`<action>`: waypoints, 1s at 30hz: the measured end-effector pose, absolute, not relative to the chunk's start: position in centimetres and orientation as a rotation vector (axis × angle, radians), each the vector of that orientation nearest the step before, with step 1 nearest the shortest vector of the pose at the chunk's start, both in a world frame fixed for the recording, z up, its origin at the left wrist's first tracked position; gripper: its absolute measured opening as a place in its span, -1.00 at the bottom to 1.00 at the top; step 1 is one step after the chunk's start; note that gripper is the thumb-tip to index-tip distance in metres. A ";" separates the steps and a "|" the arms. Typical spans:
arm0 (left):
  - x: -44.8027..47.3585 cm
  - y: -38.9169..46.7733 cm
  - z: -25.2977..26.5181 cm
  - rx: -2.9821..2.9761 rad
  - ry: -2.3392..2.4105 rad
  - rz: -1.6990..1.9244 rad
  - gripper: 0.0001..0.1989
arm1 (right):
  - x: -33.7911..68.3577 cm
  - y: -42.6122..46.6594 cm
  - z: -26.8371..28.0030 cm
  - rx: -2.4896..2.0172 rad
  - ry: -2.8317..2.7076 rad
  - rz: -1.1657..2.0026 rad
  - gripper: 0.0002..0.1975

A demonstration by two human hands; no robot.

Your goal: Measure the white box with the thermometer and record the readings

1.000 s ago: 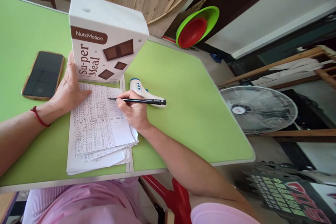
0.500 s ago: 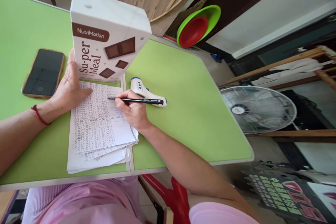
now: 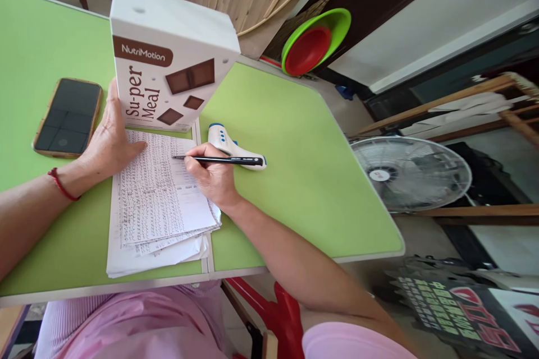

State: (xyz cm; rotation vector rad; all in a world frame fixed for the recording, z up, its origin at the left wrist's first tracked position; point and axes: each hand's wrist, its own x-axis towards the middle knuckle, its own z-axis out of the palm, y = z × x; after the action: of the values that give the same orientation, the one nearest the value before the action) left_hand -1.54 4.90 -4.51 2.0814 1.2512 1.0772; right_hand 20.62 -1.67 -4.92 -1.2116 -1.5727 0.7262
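My right hand [image 3: 213, 175] grips a black pen [image 3: 225, 160], its tip on the upper right part of a sheet covered in rows of handwriting. That sheet tops a stack of papers [image 3: 162, 207] with uneven edges. My left hand [image 3: 112, 137] lies open at the stack's upper left, thumb on the paper and fingers along the left side of a white box [image 3: 185, 28]. The box stands upright behind the papers; whether the fingers press on it I cannot tell. Just beyond my right hand lies a white and blue infrared thermometer [image 3: 248, 158], partly hidden by hand and pen.
A smartphone [image 3: 69, 116] with a dark screen lies left of my left hand on the green table [image 3: 311, 179]. Past the table's right edge stands a fan [image 3: 412, 174]. Green and red basins [image 3: 307, 50] sit beyond the far edge. Below the front edge is something red [image 3: 286, 320].
The whole view has shifted very slightly. Both hands, the pen and the papers keep nearly the same positions relative to each other.
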 end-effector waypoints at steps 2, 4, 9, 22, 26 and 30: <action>-1.5 4.8 -4.3 2.070 1.265 1.047 0.04 | 20.7 -1.7 -5.0 -1.217 -1.573 0.725 -0.89; -1.5 4.8 -4.1 2.058 1.275 1.029 0.03 | 20.7 -1.7 -5.0 -1.219 -1.583 0.717 -0.90; -1.5 5.0 -4.5 2.078 1.257 1.061 0.03 | 20.6 -1.6 -4.9 -1.188 -1.581 0.705 -0.92; -2.0 5.2 -4.3 2.139 1.259 0.956 0.11 | 20.5 -1.6 -4.9 -1.241 -1.581 0.664 -0.89; -2.0 5.3 -4.7 2.134 1.234 1.033 0.09 | 20.6 -1.6 -4.9 -1.229 -1.581 0.667 -0.88; -1.9 5.2 -4.7 2.135 1.227 1.037 0.07 | 20.6 -1.7 -4.9 -1.208 -1.552 0.674 -0.89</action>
State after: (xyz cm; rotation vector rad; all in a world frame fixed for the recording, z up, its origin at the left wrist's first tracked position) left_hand -1.94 5.22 -4.73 2.1354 1.2271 1.0369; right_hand 20.62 -1.67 -4.92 -1.2078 -1.5523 0.6736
